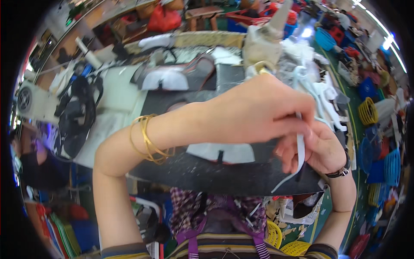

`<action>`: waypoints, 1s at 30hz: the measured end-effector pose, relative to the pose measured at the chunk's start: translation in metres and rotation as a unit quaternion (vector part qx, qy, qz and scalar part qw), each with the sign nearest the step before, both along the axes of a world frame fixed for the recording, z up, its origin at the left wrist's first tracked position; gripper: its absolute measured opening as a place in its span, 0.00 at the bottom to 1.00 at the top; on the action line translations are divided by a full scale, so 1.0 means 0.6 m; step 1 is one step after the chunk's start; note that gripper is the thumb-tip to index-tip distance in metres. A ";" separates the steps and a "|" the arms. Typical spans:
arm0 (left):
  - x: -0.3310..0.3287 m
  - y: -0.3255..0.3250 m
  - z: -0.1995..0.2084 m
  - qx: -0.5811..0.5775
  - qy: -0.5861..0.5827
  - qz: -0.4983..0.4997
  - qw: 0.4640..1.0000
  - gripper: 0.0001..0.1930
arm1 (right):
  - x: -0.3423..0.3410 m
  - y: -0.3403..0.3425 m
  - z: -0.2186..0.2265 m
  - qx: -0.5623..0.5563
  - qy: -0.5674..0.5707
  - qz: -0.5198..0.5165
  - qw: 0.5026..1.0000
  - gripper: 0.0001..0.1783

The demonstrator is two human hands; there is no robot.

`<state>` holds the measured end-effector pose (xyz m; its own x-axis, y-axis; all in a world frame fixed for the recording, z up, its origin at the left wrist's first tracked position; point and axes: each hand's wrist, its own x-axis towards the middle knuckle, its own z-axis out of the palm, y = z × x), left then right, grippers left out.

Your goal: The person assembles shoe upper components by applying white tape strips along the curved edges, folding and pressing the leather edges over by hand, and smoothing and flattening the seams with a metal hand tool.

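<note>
Two hands hold a white strip.
The left hand (263,110) and right hand (321,149) pinch the thin white strip (300,149) over a dark worktable (207,172).

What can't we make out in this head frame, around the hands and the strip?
- White strip: its upper end is hidden between the fingers of the left hand and right hand.
- Right hand's fingertips: covered by the left hand.
- White cut piece on the dark work table: top edge hidden by the left forearm.
- Pile of white parts: blurred, pieces indistinct.
</note>
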<state>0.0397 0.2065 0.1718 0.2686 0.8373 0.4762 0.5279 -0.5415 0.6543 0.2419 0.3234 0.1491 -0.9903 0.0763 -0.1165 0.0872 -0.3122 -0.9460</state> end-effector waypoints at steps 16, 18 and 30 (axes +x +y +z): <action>-0.033 -0.321 -0.272 0.046 0.444 0.201 0.872 0.22 | -0.153 -0.163 -0.122 0.128 -0.334 0.104 0.928 0.10; -0.016 -0.329 -0.276 0.006 0.389 0.223 0.894 0.24 | -0.159 -0.179 -0.140 0.193 -0.293 0.105 0.931 0.11; -0.021 -0.324 -0.283 -0.061 0.326 0.213 0.919 0.30 | -0.182 -0.189 -0.182 0.356 -0.183 0.073 0.913 0.11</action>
<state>0.0273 0.0119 0.0019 0.0994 0.9692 0.2254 0.9762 -0.1389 0.1668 0.1329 0.2099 0.0401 -0.9011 0.1320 -0.4131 0.4290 0.4115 -0.8041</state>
